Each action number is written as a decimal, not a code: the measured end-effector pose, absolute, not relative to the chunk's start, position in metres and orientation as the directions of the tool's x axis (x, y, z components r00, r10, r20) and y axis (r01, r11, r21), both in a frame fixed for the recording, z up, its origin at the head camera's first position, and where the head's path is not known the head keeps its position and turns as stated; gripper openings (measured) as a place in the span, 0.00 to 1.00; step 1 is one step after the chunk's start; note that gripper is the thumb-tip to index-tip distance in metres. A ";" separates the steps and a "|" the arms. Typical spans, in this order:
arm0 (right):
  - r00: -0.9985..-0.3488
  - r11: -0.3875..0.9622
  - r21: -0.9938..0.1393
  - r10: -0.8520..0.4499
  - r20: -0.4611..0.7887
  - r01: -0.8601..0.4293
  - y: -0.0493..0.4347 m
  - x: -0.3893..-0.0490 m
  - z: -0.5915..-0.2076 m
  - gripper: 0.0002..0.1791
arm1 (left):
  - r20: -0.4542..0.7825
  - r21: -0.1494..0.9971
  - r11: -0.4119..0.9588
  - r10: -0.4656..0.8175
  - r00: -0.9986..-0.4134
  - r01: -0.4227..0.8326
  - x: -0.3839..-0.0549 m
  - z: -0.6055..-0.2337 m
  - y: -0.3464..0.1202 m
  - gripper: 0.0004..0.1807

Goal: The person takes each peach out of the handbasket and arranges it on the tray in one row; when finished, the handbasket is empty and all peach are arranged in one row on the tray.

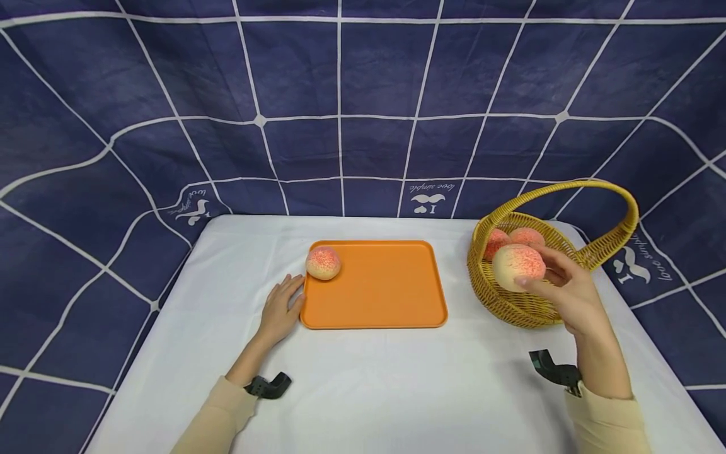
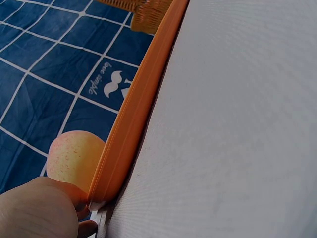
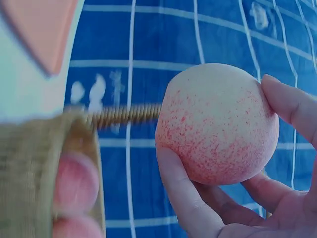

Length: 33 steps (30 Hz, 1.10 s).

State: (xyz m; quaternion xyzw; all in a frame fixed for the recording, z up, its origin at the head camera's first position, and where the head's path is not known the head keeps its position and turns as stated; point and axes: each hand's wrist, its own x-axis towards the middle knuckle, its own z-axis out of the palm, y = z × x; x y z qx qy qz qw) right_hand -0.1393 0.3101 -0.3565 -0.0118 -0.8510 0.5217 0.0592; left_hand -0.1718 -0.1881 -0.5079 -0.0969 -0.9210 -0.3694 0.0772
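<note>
A pale yellow and pink peach (image 1: 517,267) is pinched between the thumb and fingers of my right hand (image 1: 573,293), above the wicker basket (image 1: 510,309). In the right wrist view the held peach (image 3: 218,124) appears close up, apart from the basket's rim. Two more peaches (image 1: 527,236) lie inside the basket, partly hidden behind the held one. My left hand (image 1: 280,309) rests on the table with fingers extended, touching the left edge of the orange tray (image 1: 377,287). Another peach (image 1: 323,263) sits in the tray's upper left corner.
A white cloth (image 1: 363,384) covers the table. The basket's tall arched handle (image 1: 573,185) rises on the right side. Behind and beside the table hangs a dark blue cloth (image 1: 374,75) with white grid lines.
</note>
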 end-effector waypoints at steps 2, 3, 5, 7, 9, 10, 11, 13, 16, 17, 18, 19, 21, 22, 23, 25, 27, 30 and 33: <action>-0.994 0.489 -0.870 0.043 0.098 -0.065 0.296 -0.141 -0.355 0.37 | 0.216 0.666 0.707 0.121 -0.969 0.237 -0.172 -0.508 -0.188 0.25; -0.995 0.487 -0.870 0.021 0.098 -0.075 0.289 -0.143 -0.354 0.37 | 0.218 0.667 0.706 0.122 -0.968 0.238 -0.172 -0.509 -0.188 0.25; -0.996 0.466 -0.880 -0.026 0.090 -0.092 0.274 -0.147 -0.354 0.36 | 0.219 0.665 0.707 0.125 -0.968 0.241 -0.172 -0.509 -0.188 0.25; -0.995 0.448 -0.888 -0.066 0.077 -0.099 0.260 -0.153 -0.355 0.36 | 0.221 0.663 0.707 0.127 -0.967 0.245 -0.172 -0.510 -0.188 0.25; -0.993 0.427 -0.899 -0.102 0.059 -0.097 0.246 -0.159 -0.359 0.37 | 0.219 0.664 0.706 0.129 -0.967 0.245 -0.172 -0.511 -0.188 0.25; -0.992 0.407 -0.909 -0.116 0.047 -0.091 0.238 -0.163 -0.361 0.37 | 0.218 0.664 0.707 0.129 -0.967 0.244 -0.172 -0.512 -0.188 0.25; -0.991 0.393 -0.915 -0.130 0.041 -0.089 0.231 -0.167 -0.364 0.37 | 0.218 0.665 0.706 0.129 -0.967 0.244 -0.173 -0.512 -0.188 0.25; -0.988 0.374 -0.924 -0.154 0.028 -0.084 0.216 -0.175 -0.370 0.38 | 0.220 0.663 0.707 0.130 -0.967 0.246 -0.173 -0.512 -0.188 0.25; -0.983 0.330 -0.940 -0.185 0.021 -0.082 0.192 -0.189 -0.379 0.38 | 0.227 0.661 0.708 0.128 -0.966 0.249 -0.174 -0.512 -0.189 0.24; -0.981 0.330 -0.940 -0.193 0.019 -0.084 0.184 -0.193 -0.382 0.38 | 0.230 0.659 0.709 0.127 -0.965 0.250 -0.174 -0.512 -0.189 0.24; -0.980 0.329 -0.941 -0.200 0.014 -0.081 0.175 -0.197 -0.384 0.38 | 0.232 0.658 0.709 0.127 -0.965 0.251 -0.174 -0.512 -0.189 0.24; -0.978 0.325 -0.943 -0.206 0.008 -0.076 0.168 -0.202 -0.386 0.38 | 0.233 0.658 0.709 0.127 -0.964 0.252 -0.174 -0.512 -0.189 0.24; -0.975 0.313 -0.947 -0.220 -0.004 -0.067 0.153 -0.209 -0.390 0.38 | 0.233 0.656 0.711 0.127 -0.964 0.253 -0.174 -0.512 -0.189 0.24; -0.975 0.312 -0.948 -0.221 -0.012 -0.059 0.146 -0.213 -0.392 0.38 | 0.232 0.656 0.711 0.128 -0.964 0.253 -0.174 -0.512 -0.189 0.24; -0.974 0.310 -0.949 -0.224 -0.014 -0.058 0.140 -0.216 -0.394 0.38 | 0.231 0.657 0.711 0.129 -0.964 0.252 -0.174 -0.512 -0.189 0.24; -0.974 0.307 -0.951 -0.224 -0.032 -0.040 0.129 -0.221 -0.397 0.38 | 0.228 0.658 0.710 0.131 -0.965 0.252 -0.173 -0.512 -0.189 0.25; -0.974 0.315 -0.949 -0.224 -0.047 -0.027 0.119 -0.226 -0.401 0.38 | 0.228 0.660 0.708 0.130 -0.965 0.251 -0.173 -0.511 -0.189 0.25; -0.973 0.322 -0.947 -0.221 -0.068 -0.007 0.106 -0.234 -0.408 0.38 | 0.231 0.663 0.704 0.128 -0.964 0.253 -0.173 -0.511 -0.190 0.25; -0.971 0.320 -0.947 -0.221 -0.087 0.012 0.096 -0.239 -0.417 0.38 | 0.233 0.662 0.706 0.127 -0.964 0.253 -0.173 -0.512 -0.190 0.25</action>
